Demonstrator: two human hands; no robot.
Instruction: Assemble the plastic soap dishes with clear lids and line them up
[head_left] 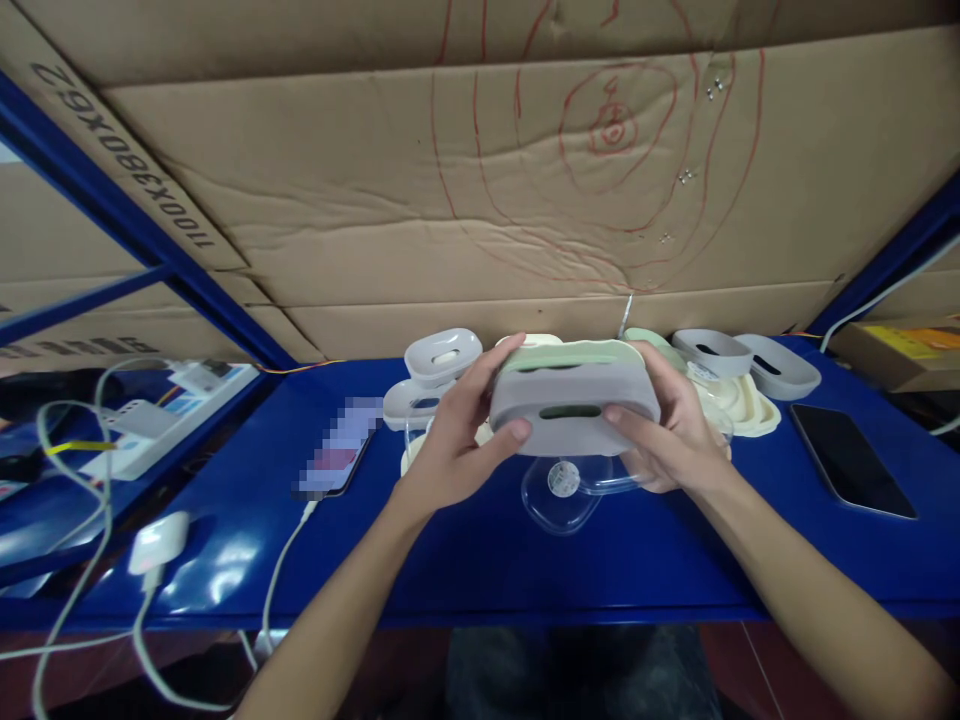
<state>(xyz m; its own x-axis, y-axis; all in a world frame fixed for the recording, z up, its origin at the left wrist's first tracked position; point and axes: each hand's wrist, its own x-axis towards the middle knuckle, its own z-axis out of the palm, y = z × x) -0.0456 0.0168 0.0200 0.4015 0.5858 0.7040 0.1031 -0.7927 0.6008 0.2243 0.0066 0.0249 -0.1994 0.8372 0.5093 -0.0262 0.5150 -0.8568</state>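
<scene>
While a stack of slotted dishes (574, 385), grey in front and pale green behind, sits raised at the centre of the frame, both hands have hold of it: left hand (465, 430), fingers half curled around one end, thumb pressed on the near grey face; right hand (679, 420), likewise half curled at the other end, thumb beside the slot, remaining fingers partly hidden. Below the stack: one clear plastic lid (559, 512) bearing a round white label (564, 478). Left of the hands: two light grey dishes, the upper (431, 365) overlapping the lower. Right of them: two grey slotted dishes side by side, the nearer to centre (712, 352) touching its neighbour; cream lids (752, 405) before them. Centre left: phone (341, 450), screen pixelated, cable attached. Right: dark-screened phone (851, 460). Lower left: white charger (159, 540). Support: blue tabletop (465, 560). Backdrop: cardboard (337, 150) marked with red rings.
</scene>
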